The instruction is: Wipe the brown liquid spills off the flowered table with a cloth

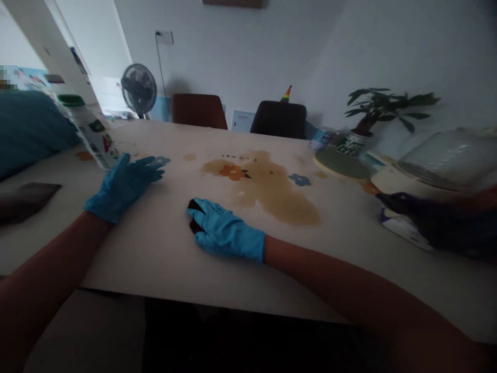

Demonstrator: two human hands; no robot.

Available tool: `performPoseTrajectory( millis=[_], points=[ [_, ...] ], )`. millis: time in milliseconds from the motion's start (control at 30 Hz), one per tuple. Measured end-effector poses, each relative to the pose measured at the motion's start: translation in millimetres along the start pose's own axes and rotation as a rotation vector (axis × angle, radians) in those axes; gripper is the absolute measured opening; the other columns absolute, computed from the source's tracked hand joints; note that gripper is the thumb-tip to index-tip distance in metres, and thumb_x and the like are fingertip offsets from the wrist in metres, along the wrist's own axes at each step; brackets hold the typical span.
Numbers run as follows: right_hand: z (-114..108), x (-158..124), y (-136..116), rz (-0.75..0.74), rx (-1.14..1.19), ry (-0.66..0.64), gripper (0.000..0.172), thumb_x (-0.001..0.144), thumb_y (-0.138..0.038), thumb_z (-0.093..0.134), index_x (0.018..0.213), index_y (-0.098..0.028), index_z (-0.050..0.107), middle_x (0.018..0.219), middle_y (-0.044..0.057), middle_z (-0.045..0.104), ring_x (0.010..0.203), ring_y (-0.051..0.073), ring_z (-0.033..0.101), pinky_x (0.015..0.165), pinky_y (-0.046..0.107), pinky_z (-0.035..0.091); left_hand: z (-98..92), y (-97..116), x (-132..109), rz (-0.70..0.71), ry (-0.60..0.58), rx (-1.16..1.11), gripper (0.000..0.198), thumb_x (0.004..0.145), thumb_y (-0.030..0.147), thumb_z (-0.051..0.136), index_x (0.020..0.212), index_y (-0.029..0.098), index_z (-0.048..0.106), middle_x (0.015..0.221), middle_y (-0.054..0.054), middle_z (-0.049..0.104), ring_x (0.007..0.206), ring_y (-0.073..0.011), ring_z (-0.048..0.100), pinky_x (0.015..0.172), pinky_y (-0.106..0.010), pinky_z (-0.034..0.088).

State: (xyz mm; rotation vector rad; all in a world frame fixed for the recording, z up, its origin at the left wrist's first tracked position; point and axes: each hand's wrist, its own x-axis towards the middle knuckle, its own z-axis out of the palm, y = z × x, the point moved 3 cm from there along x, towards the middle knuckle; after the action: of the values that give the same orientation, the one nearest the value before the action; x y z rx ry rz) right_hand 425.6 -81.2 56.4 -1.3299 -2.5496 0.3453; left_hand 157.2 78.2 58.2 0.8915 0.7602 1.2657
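Observation:
Both my hands wear blue gloves. My left hand [122,184] is open, fingers spread, reaching toward a clear bottle [91,132] with a green cap and a printed label that stands at the table's left; the fingertips are just beside its base. My right hand [225,230] lies palm down on the pale table [163,248], closed over a small dark object [193,215] of which only an edge shows. A brown liquid stain [272,189] spreads over the flower-printed tabletop just beyond my right hand.
A dark flat object [27,199] lies at the left edge. At the right stand a potted plant [368,116], a round green mat [341,163], a clear domed lid [450,155] and a dark blurred object [435,220]. Two chairs [200,110] and a fan [139,89] are behind.

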Motion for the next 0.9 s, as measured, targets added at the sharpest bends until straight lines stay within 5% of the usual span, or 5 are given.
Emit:
performPoseTrajectory(
  millis=[233, 433, 600, 767, 900],
  points=[
    [-0.8, 132.2, 3.5, 0.166, -0.041, 0.015, 0.065, 0.117, -0.043, 0.069, 0.17, -0.006, 0.063, 0.174, 0.021, 0.065, 0.145, 0.032, 0.068, 0.127, 0.044, 0.056, -8.6, -5.9, 1.9, 0.053, -0.077, 0.032, 0.062, 0.129, 0.053, 0.037, 0.136, 0.013, 0.084, 0.139, -0.011, 0.089, 0.139, -0.0327, 0.078, 0.138, -0.055, 0.044],
    [-3.9, 158.3, 17.3, 0.218, -0.042, 0.066, 0.058, 0.119, -0.037, 0.07, 0.17, -0.01, 0.064, 0.176, 0.014, 0.065, 0.149, 0.029, 0.066, 0.132, 0.043, 0.052, -13.9, -9.6, 10.1, 0.035, -0.096, 0.038, 0.067, 0.128, 0.055, 0.033, 0.137, 0.014, 0.086, 0.149, -0.012, 0.085, 0.139, -0.0363, 0.078, 0.136, -0.057, 0.045],
    [3.3, 103.6, 5.8, 0.107, -0.009, 0.017, 0.063, 0.115, -0.032, 0.073, 0.176, -0.019, 0.065, 0.188, 0.013, 0.054, 0.163, 0.035, 0.062, 0.138, 0.048, 0.05, -16.6, -10.6, 14.4, 0.024, -0.158, 0.034, 0.071, 0.128, 0.058, 0.033, 0.143, 0.012, 0.085, 0.156, -0.013, 0.081, 0.143, -0.0357, 0.076, 0.135, -0.054, 0.048],
    [9.8, -6.0, -6.2, -0.073, 0.1, -0.004, 0.068, 0.111, -0.032, 0.07, 0.178, -0.023, 0.066, 0.194, 0.013, 0.042, 0.177, 0.038, 0.048, 0.146, 0.06, 0.041, -21.7, -12.1, 16.7, 0.021, -0.168, 0.026, 0.07, 0.127, 0.06, 0.037, 0.142, 0.011, 0.085, 0.158, -0.015, 0.08, 0.138, -0.035, 0.077, 0.132, -0.052, 0.051],
    [6.4, -100.3, 10.5, -0.113, 0.129, -0.016, 0.073, 0.106, -0.027, 0.067, 0.179, -0.029, 0.064, 0.195, 0.008, 0.041, 0.177, 0.036, 0.047, 0.146, 0.06, 0.039, -20.9, -11.1, 14.5, 0.045, -0.151, 0.045, 0.07, 0.126, 0.061, 0.038, 0.141, 0.012, 0.086, 0.159, -0.016, 0.079, 0.141, -0.0359, 0.076, 0.134, -0.054, 0.048]
  ],
)
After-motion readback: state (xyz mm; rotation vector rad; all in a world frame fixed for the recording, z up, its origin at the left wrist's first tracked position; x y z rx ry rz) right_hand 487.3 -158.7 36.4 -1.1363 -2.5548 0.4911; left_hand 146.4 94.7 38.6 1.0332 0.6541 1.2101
